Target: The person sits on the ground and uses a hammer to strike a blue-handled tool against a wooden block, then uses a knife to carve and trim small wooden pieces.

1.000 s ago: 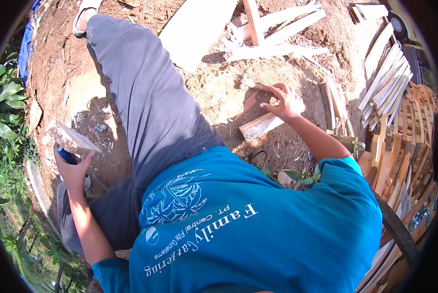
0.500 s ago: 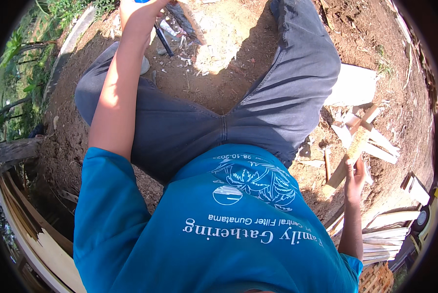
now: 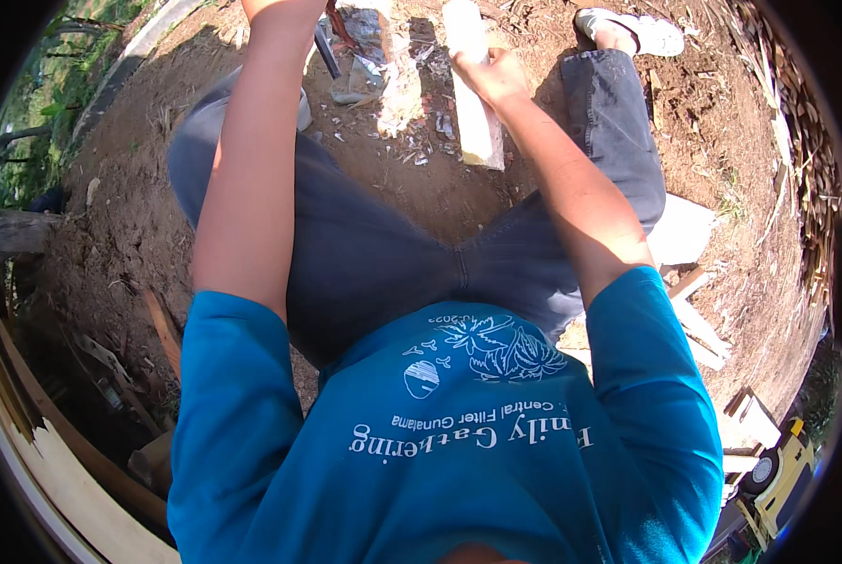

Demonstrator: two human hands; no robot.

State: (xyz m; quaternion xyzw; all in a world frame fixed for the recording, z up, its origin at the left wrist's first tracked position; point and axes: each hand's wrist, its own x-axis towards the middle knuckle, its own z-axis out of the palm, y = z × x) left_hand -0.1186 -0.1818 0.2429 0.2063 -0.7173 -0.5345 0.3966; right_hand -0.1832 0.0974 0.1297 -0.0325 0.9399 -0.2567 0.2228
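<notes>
My right hand (image 3: pixel 498 79) is closed around a pale wooden board (image 3: pixel 478 127), its thumb lying across the top face. The board stands out over the ground between my legs, its near end pointing toward me. At the top edge my left hand (image 3: pixel 288 7) is mostly cut off, so its fingers do not show. Beside that hand a dark bar-like piece (image 3: pixel 327 52) slants down; whether the hand grips it is hidden. Close by, a rough wooden block (image 3: pixel 365 33) lies among wood chips and scraps (image 3: pixel 421 141).
A flat white piece (image 3: pixel 684 230) and split wood pieces (image 3: pixel 698 324) lie right of my leg. Long boards (image 3: pixel 73 470) curve along the lower left. A yellow wheeled object (image 3: pixel 783 479) stands at the lower right. Greenery fills the upper left.
My right hand has swung from the wood pieces at my right side to the front, bringing the board between my legs. My left hand has moved slightly right and farther out of view.
</notes>
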